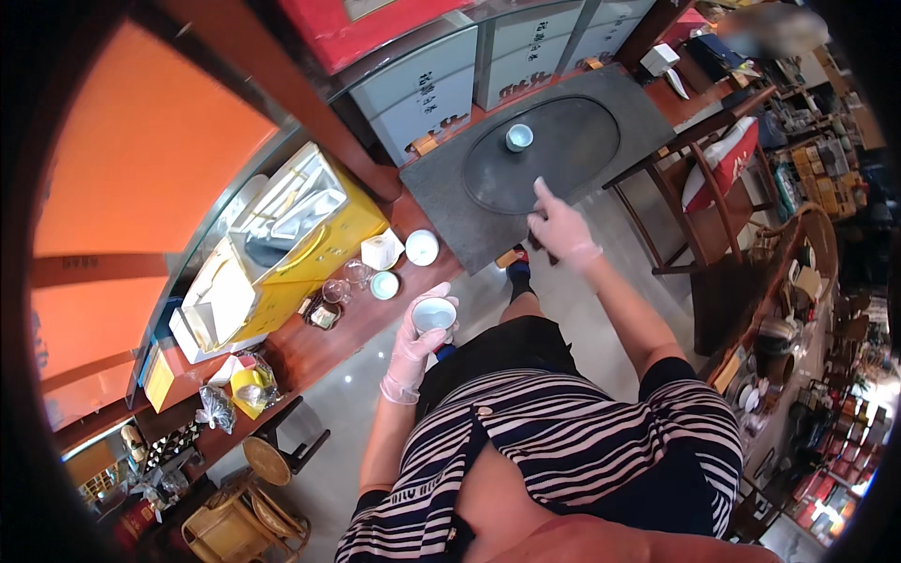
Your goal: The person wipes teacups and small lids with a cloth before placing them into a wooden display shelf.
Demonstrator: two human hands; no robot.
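Note:
My left hand [406, 355], in a clear thin glove, grips a small pale teacup [434, 317] with its mouth facing up. Fingers wrap its far side and the thumb lies along the near rim. My right hand [563, 229], gloved too, is over the near edge of the dark stone tea tray [457, 211]. Its index finger stretches forward, the other fingers are partly curled, and nothing shows in it. Ahead of that fingertip, inside the tray's oval recess [577, 151], stands a pale blue cup [519, 138], apart from the hand.
On the wooden counter [303, 352] stand two pale cups, a white cup [422, 248] and a greenish one [384, 285], beside clear glass cups [336, 291] and a white box [381, 250]. Yellow gift boxes [310, 260] sit behind. A wooden chair [711, 211] stands right; a stool [267, 461] lower left.

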